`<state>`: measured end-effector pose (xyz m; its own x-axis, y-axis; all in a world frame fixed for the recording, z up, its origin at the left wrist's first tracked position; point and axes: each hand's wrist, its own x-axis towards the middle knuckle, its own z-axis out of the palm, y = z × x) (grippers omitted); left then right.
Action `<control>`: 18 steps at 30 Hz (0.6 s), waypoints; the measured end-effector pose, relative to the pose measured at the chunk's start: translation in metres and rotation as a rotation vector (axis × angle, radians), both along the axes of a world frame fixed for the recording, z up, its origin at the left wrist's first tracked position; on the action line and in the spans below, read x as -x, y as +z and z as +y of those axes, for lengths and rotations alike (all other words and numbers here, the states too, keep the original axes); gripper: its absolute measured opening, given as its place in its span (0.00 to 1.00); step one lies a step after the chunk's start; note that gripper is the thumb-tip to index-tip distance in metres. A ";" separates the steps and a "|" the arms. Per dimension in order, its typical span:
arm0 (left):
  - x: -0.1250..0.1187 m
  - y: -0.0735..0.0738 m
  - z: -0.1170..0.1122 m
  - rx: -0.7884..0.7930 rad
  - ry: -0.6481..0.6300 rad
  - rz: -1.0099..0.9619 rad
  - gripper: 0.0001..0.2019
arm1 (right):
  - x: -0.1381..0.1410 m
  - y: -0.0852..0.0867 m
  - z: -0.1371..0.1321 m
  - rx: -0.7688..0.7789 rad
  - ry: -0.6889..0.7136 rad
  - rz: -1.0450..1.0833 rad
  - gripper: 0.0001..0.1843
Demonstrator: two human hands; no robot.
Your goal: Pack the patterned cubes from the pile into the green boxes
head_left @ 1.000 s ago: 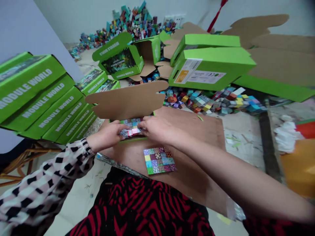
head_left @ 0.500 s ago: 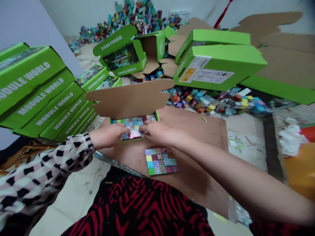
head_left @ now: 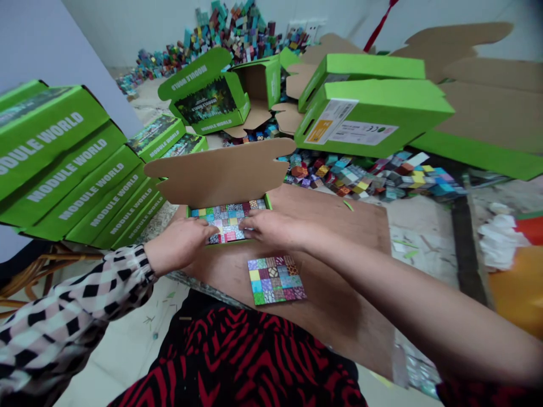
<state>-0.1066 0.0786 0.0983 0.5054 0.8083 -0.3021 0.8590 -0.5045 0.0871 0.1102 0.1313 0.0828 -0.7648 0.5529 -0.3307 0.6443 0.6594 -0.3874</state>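
Red-and-black striped clothing is filling the view just below the near edge of a plywood board. A black-and-white checked sleeve is reaching in from the left of the board, and a bare forearm is reaching in from its right. The left hand and the right hand are lying flat and spread side by side, with their fingers just apart, pressing on a mosaic tile sheet. They are not closing around anything. That sheet is sitting inside an open green box on the far half of the board, and the box's cardboard lid is standing up behind it. A second mosaic tile sheet is lying flat on the board, just nearer the person than the box and not touching it.

Beyond the board, loose colored cubes are scattered across the floor. Green MODULE WORLD boxes are stacking up left of the board, while more green boxes are lying open or closed past its far edge. Crumpled white paper is lying to the right of the board. A large heap of colored cubes is piling against the far wall.
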 end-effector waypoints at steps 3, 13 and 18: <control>-0.009 0.000 0.000 -0.063 -0.011 -0.012 0.14 | -0.002 -0.005 0.001 -0.039 0.020 0.021 0.12; -0.027 -0.022 0.022 0.167 0.095 -0.246 0.11 | -0.003 -0.009 -0.001 0.040 -0.093 0.144 0.08; -0.022 -0.032 0.027 0.184 0.144 -0.281 0.10 | -0.008 -0.002 0.003 0.081 -0.078 0.168 0.08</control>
